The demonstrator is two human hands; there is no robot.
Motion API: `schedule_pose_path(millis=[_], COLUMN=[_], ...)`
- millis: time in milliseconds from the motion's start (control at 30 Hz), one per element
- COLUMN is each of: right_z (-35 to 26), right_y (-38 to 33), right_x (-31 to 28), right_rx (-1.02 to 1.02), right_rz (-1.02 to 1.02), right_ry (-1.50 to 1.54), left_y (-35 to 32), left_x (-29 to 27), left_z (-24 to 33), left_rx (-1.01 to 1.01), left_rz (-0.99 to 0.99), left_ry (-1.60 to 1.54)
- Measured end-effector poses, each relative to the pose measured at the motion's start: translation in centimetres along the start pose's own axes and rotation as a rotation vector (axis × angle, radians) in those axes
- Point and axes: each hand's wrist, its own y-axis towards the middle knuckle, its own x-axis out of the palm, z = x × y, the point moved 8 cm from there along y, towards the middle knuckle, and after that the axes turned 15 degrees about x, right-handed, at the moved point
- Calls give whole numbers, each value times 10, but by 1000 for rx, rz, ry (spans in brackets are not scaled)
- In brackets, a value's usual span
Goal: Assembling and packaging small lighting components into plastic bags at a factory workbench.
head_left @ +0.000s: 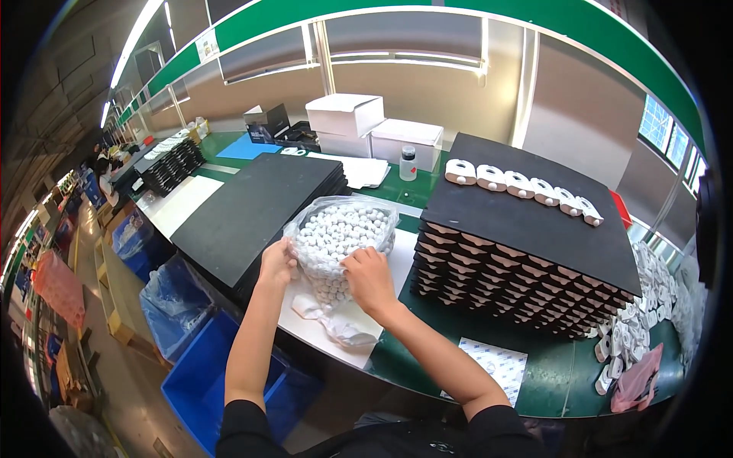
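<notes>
Nearest the person, a long green desk point(550, 374) runs across the view, its front edge curving with the lens, and a white sheet point(343, 336) covers part of it under the hands. Blue bins point(206, 374) stand on the floor below the desk's left end. The left hand point(278, 263) grips the left side of a clear plastic bag point(340, 233), and the right hand point(368, 278) closes on its lower right side; the fingertips of both sink into the plastic and cannot be made out singly. The bag sits on the white sheet between two stacks, bulging and crinkled, packed with small white balls, its mouth open upward. Left of it lies a stack of flat black sheets point(256, 210); right of it stands a tall stack of black trays point(527, 252) with a row of white moulded parts point(523, 185) on top. Loose white parts point(649, 305) pile up at the far right, partly cut off by the dark rim. Farther back are white boxes point(366, 126) and a small bottle point(408, 162). Beyond, a beige wall and green overhead rail close the room.
</notes>
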Motion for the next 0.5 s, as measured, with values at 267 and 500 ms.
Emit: schedule_pose_path(millis=[267,500], right_z=[-3,3], right_y=[-26,-79], right_x=[-24,-99], right_rx=[-54,-75], right_rz=[-54,-137], right_ry=[71,162], left_y=[-23,-69], left_x=[-4,-36], left_z=[-5,25], left_rx=[131,385], left_rz=[164,121], left_ry=[-44,302])
